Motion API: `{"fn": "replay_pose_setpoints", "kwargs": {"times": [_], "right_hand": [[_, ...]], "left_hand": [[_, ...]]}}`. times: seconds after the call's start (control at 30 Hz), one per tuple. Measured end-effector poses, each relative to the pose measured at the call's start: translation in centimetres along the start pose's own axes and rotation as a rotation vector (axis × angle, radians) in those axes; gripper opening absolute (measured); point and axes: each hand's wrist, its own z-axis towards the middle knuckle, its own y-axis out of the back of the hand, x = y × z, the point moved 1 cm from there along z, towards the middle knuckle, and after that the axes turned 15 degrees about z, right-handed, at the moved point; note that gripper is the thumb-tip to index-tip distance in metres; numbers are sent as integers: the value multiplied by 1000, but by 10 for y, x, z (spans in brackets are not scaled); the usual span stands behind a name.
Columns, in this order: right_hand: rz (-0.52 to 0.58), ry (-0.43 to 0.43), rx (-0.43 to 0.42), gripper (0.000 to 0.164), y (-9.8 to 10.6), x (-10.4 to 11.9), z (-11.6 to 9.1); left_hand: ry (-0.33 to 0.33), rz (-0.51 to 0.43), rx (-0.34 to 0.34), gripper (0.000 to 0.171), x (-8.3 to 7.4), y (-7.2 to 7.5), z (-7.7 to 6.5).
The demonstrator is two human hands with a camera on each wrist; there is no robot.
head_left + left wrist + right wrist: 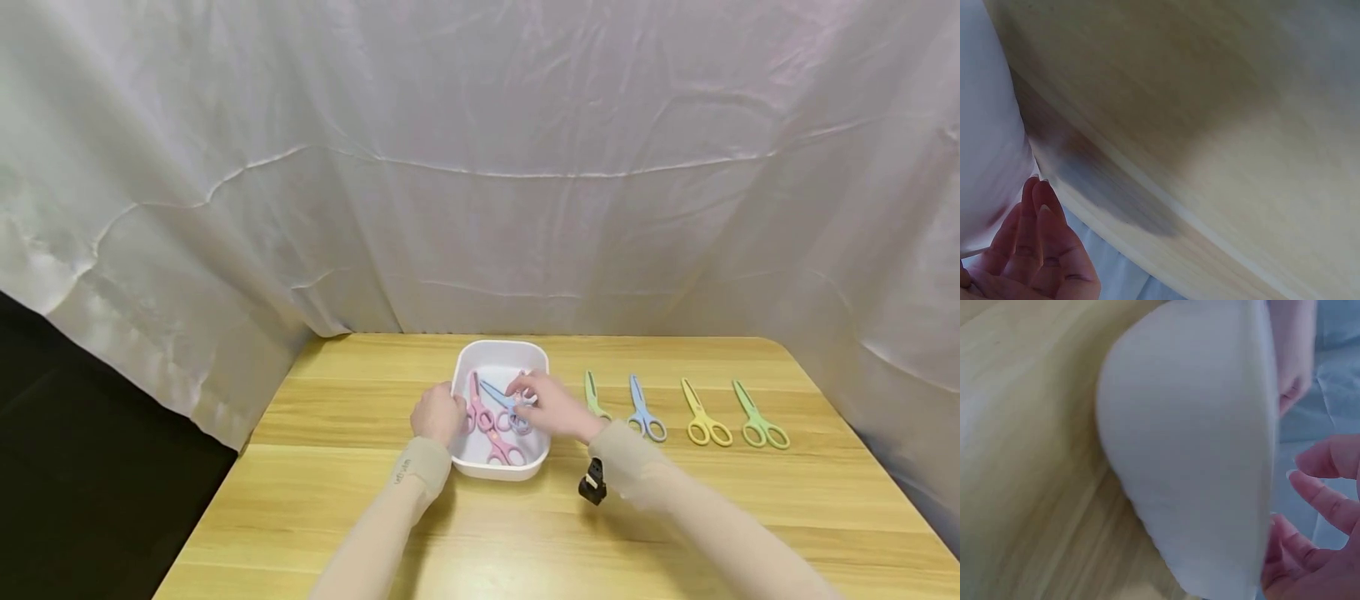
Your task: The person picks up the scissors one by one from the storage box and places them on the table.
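A white plastic tub (498, 472) stands on the table with several scissors in it. Among them are pink scissors (476, 402), another pink pair (498, 443) near the front wall, and blue scissors (495, 394). My left hand (438, 412) holds the tub's left edge; in the left wrist view its fingers (1025, 244) lie along the outer wall. Over the tub's right side is my right hand (551, 406), bent fingers close to the blue scissors. In the right wrist view a gap shows between its thumb and forefinger, with nothing visible between them.
Right of the tub a row of scissors lies on the wooden table (337, 492): light green (592, 392), blue (639, 400), yellow (696, 404) and green (750, 410). My right forearm passes in front of the row. A grey curtain (495, 242) hangs behind the table.
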Motion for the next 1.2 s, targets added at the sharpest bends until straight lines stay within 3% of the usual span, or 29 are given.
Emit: {"fn": "replay_pose_setpoints", "kwargs": {"times": [0.33,0.63,0.9,1.2], "right_hand": [[-246,43,66,31,-17,0,3],[-487,30,142,41,-27,-12,4],[-580,63,164,43,-29,-11,4],[-649,-12,217,43,-33,-9,6]], "left_hand": [[-2,0,-8,30,1,0,0],[10,-16,-3,33,0,-2,-2],[19,-11,-3,32,-1,0,-2],[19,-15,-1,32,0,-2,0]]}}
